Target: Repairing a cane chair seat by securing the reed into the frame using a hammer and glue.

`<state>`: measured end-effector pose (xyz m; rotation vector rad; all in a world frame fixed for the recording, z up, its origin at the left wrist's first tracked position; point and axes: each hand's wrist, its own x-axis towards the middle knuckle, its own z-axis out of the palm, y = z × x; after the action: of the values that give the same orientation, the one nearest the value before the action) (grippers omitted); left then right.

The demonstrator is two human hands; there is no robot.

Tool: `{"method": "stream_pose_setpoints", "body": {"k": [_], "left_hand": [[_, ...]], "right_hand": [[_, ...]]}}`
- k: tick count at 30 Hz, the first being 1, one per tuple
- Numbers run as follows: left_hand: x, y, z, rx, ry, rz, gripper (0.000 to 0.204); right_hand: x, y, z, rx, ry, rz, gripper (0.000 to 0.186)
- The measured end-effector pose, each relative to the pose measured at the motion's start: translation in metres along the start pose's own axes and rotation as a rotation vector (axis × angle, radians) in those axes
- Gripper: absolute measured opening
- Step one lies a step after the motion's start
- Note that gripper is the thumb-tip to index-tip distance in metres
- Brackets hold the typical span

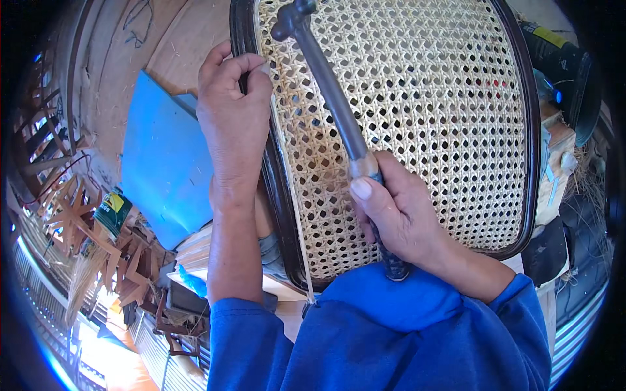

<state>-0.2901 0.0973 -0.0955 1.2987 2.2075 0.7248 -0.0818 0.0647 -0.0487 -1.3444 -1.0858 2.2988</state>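
A hammer (332, 98) with a dark metal head and shaft is gripped in my right hand (407, 212). Its head points away from me, over the woven cane panel (417, 130). A dark wooden frame (277, 202) with rounded corners borders the panel. At the frame's left side, my left hand (235, 111) has thumb and forefinger pinched together by the inner edge; whatever is between them is too small to make out. A thin pale strip (293, 202) runs down that inner edge from near these fingers, and its lower end hangs past the frame's near corner.
A blue sheet (163, 156) lies left of my left forearm. Farther left are a green can (112, 212) and a pile of wood pieces (124, 254). A dark container (554, 65) stands at the far right, above loose fibres (583, 173).
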Motion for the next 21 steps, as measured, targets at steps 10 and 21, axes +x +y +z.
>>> {"method": "stream_pose_setpoints", "body": {"k": [10,21], "left_hand": [[0.001,-0.014,-0.005,-0.181,-0.027,-0.021,0.022],[0.017,-0.028,-0.003,-0.584,-0.085,-0.235,0.04]], "right_hand": [[0.006,-0.007,-0.006,-0.104,0.01,0.114,0.03],[-0.002,-0.009,0.002,-0.284,0.038,-0.154,0.025]]}}
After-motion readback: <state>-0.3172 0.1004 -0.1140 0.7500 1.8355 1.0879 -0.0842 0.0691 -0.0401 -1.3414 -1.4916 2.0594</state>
